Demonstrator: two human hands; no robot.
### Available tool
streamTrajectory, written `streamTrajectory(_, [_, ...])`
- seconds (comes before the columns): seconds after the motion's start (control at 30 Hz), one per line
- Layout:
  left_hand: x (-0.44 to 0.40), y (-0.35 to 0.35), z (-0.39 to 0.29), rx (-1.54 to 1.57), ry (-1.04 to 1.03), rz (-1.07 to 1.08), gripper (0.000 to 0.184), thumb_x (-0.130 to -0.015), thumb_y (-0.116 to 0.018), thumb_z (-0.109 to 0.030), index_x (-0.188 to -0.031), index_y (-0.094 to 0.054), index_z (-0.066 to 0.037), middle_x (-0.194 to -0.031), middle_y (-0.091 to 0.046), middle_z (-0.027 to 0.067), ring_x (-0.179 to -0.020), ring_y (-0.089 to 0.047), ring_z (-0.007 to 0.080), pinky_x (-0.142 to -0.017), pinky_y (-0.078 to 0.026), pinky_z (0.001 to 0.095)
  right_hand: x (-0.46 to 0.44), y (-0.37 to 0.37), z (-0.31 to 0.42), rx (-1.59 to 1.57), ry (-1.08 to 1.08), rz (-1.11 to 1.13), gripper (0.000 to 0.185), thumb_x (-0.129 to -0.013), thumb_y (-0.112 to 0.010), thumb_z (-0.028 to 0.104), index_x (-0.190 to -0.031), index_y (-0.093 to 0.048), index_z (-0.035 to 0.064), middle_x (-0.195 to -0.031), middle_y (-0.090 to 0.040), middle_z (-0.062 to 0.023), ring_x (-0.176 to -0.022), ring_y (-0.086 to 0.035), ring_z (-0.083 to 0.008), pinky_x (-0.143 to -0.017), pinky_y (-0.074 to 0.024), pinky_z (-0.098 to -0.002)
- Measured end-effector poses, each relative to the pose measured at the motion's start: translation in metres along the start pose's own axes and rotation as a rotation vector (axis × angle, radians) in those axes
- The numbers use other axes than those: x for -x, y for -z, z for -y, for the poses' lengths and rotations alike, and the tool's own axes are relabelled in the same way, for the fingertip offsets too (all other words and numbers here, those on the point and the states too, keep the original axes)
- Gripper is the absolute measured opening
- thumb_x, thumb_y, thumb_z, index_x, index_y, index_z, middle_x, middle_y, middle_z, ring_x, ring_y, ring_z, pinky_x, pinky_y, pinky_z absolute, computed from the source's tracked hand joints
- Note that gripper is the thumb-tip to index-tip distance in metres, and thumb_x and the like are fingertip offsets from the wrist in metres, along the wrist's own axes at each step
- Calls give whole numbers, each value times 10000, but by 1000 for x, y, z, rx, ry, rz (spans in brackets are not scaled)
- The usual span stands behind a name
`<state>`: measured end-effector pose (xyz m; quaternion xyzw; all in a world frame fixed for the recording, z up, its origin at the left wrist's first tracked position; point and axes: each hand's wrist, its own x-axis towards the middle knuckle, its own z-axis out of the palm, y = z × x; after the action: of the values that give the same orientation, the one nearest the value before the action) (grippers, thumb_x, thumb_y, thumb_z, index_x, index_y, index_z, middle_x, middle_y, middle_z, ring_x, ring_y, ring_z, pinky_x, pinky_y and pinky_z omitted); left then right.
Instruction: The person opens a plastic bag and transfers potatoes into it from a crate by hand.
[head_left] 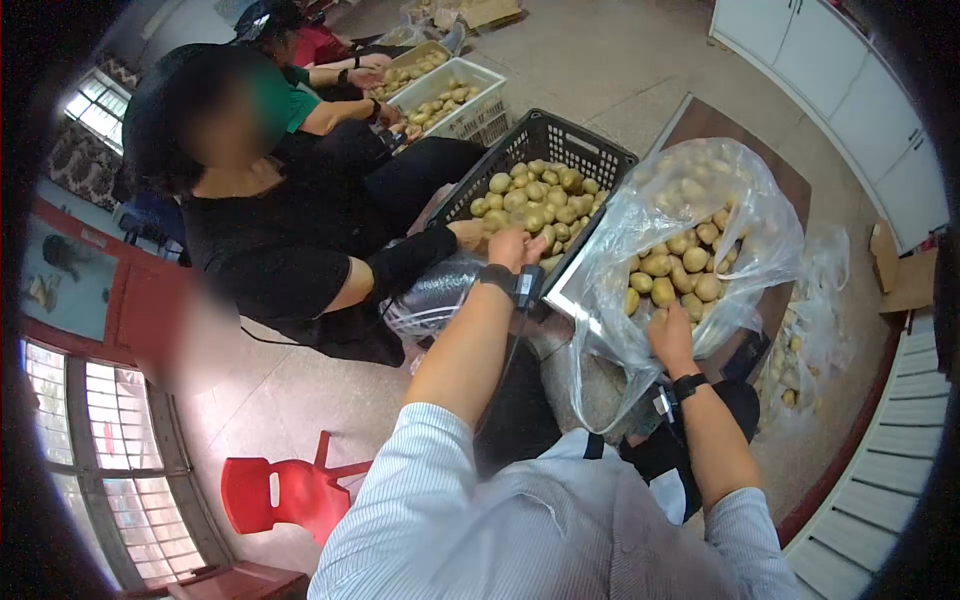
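My left hand [512, 248] is at the near side of a black crate [528, 128] filled with round, brownish-yellow kiwifruit [540, 195]. Its fingers look curled in, and whatever they hold is hidden. My right hand [671, 333] is closed at the near edge of a large clear plastic bag [608, 282], with the film bunched at the fingers. More kiwifruit [663, 291] fill the bag, showing through its opening just beyond that hand. Both wrists wear dark bands with small devices.
A co-worker in black sits left, one hand [468, 236] at the crate. Farther back, another person handles produce in white crates [480, 98]. A red chair [300, 490] stands lower left. Plastic bags [815, 320] lie right, near white cabinets [830, 70].
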<state>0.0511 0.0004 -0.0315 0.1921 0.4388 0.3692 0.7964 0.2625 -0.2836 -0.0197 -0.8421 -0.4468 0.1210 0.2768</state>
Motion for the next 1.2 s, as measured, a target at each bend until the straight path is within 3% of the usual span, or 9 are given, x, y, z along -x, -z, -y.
streamTrajectory(0.07, [-1,-7,4,-21,-9,13,259,-886,-472,-64,-1117,-421,41,-1053,-505,172,-801,-618,364,-729,-585,455,3,8,16,-129,-6,-37,359,-738,-645,107,-1057,-565,-38,-1001,-597,-266,-991,-554,-411,-883,-442,-446])
streamTrajectory(0.33, [25,-31,11,-282,107,288,225,-908,-535,-161,-1072,-468,-21,-1048,-511,138,-914,-622,343,-731,-574,435,1,-5,11,-261,-10,-60,461,-713,-727,157,-1118,-570,3,-1030,-618,-241,-983,-588,-393,-854,-473,-420])
streamTrajectory(0.5, [41,-45,18,-421,151,277,242,-931,-503,-231,-1117,-464,-82,-991,-565,116,-790,-651,307,-647,-570,388,1,0,10,-368,-80,19,521,-720,-743,166,-1168,-548,-16,-1031,-639,-241,-972,-628,-354,-840,-494,-383])
streamTrajectory(0.6, [66,-58,17,-552,101,295,320,-920,-575,-232,-1154,-476,-39,-1024,-564,113,-777,-639,271,-647,-570,368,-2,-7,13,-479,-63,70,511,-753,-733,180,-1182,-543,-21,-1006,-654,-222,-955,-642,-314,-811,-501,-367])
streamTrajectory(0.63, [73,-66,18,-573,115,271,358,-911,-583,-242,-1174,-468,-27,-1024,-568,124,-698,-642,250,-551,-551,331,-5,-3,11,-518,-62,98,494,-780,-723,193,-1186,-541,-24,-996,-659,-212,-949,-646,-292,-794,-503,-362])
streamTrajectory(0.77, [85,-80,29,-751,204,384,397,-932,-536,-323,-1155,-486,2,-1025,-594,130,-611,-623,195,-457,-491,296,-9,24,55,-576,-158,295,425,-884,-634,289,-1145,-552,-36,-951,-661,-172,-842,-641,-242,-737,-497,-356])
streamTrajectory(0.87, [96,-90,36,-834,344,467,439,-929,-540,-380,-1157,-495,-8,-1016,-599,125,-584,-619,189,-453,-486,290,-17,3,56,-584,47,228,425,-900,-604,315,-1142,-553,-30,-921,-665,-160,-788,-646,-254,-717,-499,-358])
streamTrajectory(1.03, [96,-93,50,-758,426,663,316,-968,-482,-358,-1041,-577,-66,-757,-614,17,-545,-590,104,-425,-446,229,-13,13,75,-583,57,228,359,-910,-578,288,-1125,-567,1,-924,-662,-186,-835,-656,-315,-724,-504,-384])
streamTrajectory(1.2, [84,-89,45,-770,419,670,271,-949,-521,-315,-1007,-573,-55,-783,-609,53,-551,-577,129,-440,-437,243,-10,10,44,-558,106,145,285,-904,-558,222,-1097,-573,13,-930,-653,-215,-864,-641,-357,-731,-502,-406])
